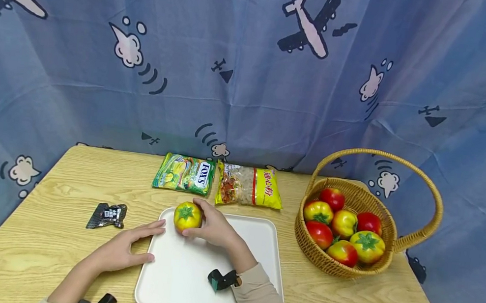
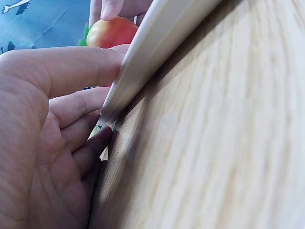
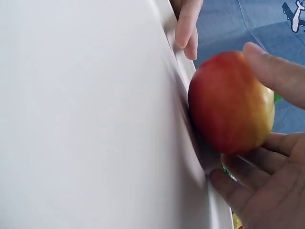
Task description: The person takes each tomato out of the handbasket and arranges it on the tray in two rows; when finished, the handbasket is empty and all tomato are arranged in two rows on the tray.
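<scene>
**Right hand (image 1: 219, 225) grips a yellow-and-red fruit (image 1: 187, 218) at the far left corner of a white tray (image 1: 185, 279)**

The right hand's thumb and fingers close around the fruit's sides, its green leafy cap facing up. The left hand (image 1: 123, 249), fingers extended and spread from the thumb, touches the tray's left rim. From the fruit, the tray's flat white surface stretches toward its near edge. The wooden counter (image 1: 24, 247) shows its left, back and right edges; a green packet (image 1: 183, 174) and a yellow packet (image 1: 249, 186) lie between tray and back edge, a small black packet (image 1: 107, 216) left of the tray. A wicker basket (image 1: 310, 245) of similar fruits (image 1: 344, 223) stands well apart, right.

The right forearm hides part of the tray's near right side. The counter's front is cut off. Whether the fruit touches the tray is hard to tell; fruits overlap inside the basket.
</scene>
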The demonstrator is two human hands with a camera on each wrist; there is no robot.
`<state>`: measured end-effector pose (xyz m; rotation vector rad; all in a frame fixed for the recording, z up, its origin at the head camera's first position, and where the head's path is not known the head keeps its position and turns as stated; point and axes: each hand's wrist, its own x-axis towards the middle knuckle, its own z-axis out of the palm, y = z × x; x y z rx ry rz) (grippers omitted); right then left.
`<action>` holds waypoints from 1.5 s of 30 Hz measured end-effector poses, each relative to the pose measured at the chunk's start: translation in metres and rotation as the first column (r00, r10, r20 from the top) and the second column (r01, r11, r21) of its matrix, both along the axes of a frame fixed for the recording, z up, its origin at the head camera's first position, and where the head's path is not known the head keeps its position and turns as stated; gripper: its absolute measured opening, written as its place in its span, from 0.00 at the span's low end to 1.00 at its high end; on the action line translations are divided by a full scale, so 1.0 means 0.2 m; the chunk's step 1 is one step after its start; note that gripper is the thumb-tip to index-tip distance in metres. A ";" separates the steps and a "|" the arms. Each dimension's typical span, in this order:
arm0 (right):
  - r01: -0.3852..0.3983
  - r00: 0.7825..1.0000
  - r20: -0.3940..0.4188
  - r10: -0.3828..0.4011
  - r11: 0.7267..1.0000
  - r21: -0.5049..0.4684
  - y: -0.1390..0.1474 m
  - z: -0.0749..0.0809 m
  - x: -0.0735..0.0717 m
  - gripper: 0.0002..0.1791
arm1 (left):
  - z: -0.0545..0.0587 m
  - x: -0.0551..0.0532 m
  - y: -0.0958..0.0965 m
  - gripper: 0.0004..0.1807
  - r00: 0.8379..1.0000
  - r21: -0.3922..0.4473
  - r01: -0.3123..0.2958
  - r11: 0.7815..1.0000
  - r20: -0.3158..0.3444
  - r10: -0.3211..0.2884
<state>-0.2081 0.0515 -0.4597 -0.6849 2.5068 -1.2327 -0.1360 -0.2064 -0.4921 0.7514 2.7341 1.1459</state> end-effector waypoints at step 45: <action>0.250 0.946 -0.145 -0.291 0.936 -0.249 0.62 0.45 0.05 0.38 | 0.00 0.00 0.00 0.34 0.999 0.002 0.003 1.000 0.041 -0.003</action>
